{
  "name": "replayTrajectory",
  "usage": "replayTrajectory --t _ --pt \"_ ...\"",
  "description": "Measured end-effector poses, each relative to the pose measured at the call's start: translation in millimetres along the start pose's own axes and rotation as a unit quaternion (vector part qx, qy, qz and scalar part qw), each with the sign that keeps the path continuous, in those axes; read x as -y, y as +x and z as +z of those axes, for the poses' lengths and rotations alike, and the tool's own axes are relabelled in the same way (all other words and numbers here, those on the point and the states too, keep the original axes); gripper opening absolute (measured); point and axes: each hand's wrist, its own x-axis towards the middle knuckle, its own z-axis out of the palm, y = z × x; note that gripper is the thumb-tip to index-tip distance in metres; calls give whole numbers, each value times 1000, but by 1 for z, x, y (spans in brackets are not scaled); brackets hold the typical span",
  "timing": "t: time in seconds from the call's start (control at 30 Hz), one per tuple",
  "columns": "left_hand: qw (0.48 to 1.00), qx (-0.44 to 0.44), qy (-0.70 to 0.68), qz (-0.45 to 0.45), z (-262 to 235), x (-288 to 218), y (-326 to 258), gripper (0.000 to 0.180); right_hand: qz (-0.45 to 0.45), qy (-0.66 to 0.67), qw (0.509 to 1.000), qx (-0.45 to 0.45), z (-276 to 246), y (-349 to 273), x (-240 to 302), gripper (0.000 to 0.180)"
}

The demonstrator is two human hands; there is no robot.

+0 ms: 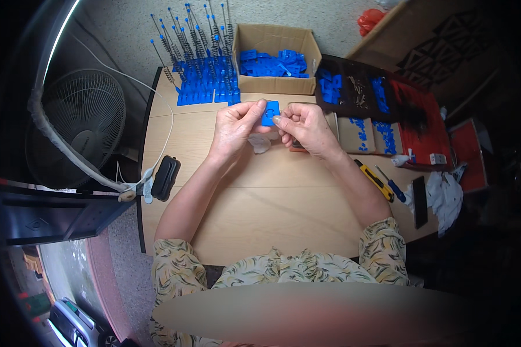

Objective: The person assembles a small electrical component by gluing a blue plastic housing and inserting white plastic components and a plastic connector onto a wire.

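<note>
Patterned yellow-and-dark sleeves sit closest at the bottom edge, bare forearms running up over the light wooden desk (pixel 283 202) to both hands, which meet above its far half. Between them sits a small flat blue plastic square piece (pixel 270 113), pinched by the fingertips of the left hand (pixel 235 124) at its left edge and the right hand (pixel 304 128) at its lower right edge; both hands are curled closed around it, fingers bent. Just under the hands, a crumpled bit of white material (pixel 260 143) lies on the desk. Beyond them, an open cardboard box of blue plastic parts (pixel 276 61) stands at the far edge, with rows of blue bases carrying upright wire springs (pixel 201 69) to its left. Off right, a yellow utility knife (pixel 375 180); off left, a black adapter block (pixel 165 177) at the desk's edge.
</note>
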Motion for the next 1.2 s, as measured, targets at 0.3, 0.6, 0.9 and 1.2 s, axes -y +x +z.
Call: replayTrajectory --t 0.3,0.6,0.9,1.2 --pt "980 168 64 -80 1 16 -70 38 -33 2 999 33 -2 -76 -10 17" --pt "954 154 246 82 20 61 -122 34 -41 -42 998 38 7 -124 -62 25" --pt "954 166 238 78 28 69 -129 35 -66 14 997 44 5 -133 -84 30" --pt "972 164 166 35 35 73 -127 44 -30 29 997 69 4 -134 -87 32"
